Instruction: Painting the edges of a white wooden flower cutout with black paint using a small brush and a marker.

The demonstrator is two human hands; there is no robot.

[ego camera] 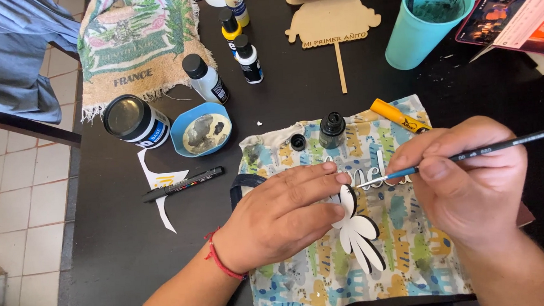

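On the black bench [135, 259], left of the work, lie a capped jar [136, 121], a blue dish [203, 133] of grey paint and a black marker [182, 184]. Further right, the left hand [281, 214] presses its fingers, close together, flat on a white cut-out shape [358, 229] lying on a patterned cloth [328, 274]. The right hand [472, 183] pinches a thin brush [470, 154], tip at the shape's upper edge. Painting looks under way; the next stroke seems to need a steady hold and light touch.
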